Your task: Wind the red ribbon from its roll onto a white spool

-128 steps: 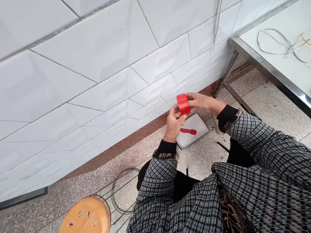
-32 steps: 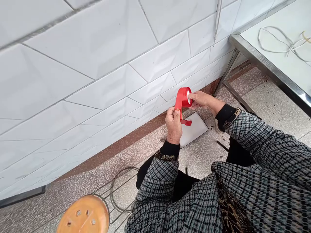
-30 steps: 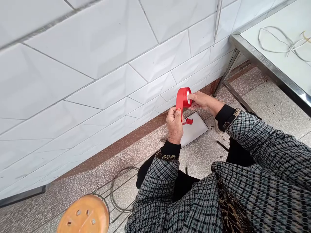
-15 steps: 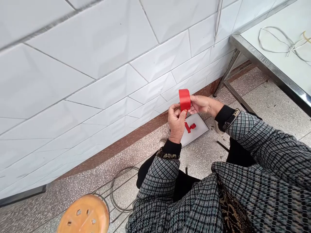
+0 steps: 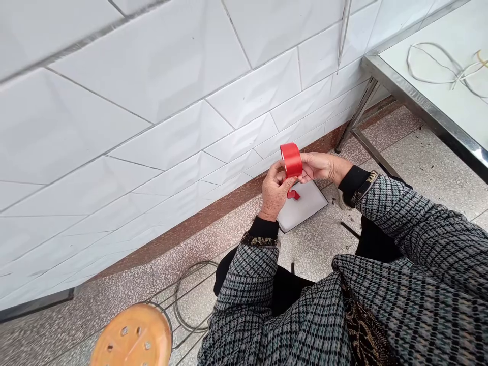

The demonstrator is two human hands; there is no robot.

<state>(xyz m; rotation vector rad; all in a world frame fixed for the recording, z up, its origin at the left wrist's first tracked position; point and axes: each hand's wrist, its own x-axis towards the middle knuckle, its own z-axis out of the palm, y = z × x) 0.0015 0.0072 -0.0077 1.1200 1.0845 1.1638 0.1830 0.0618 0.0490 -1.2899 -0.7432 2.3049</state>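
A roll of red ribbon (image 5: 292, 160), glossy and wide, is held up between my two hands. My left hand (image 5: 275, 189) grips its lower left side, thumb in front and fingers behind. From the right, my right hand (image 5: 322, 166) has its fingers closed at the roll's edge; some fingertips are hidden behind it. Beneath the hands a white board with a dark edge (image 5: 305, 206) lies near the floor. A short red ribbon piece (image 5: 293, 194) shows over the board, partly covered by my left hand.
White wall tiles (image 5: 171, 127) rise ahead and to the left. At right stands a metal-framed table (image 5: 404, 84) with a white cable (image 5: 430, 79) on top. An orange round stool seat (image 5: 133, 338) with a wire frame is at lower left. Dark scraps litter the speckled floor (image 5: 430, 162).
The ribbon roll has tilted so that its open side shows, and it sits slightly lower and to the right. My left hand has shifted slightly left and covers more of the loose red ribbon.
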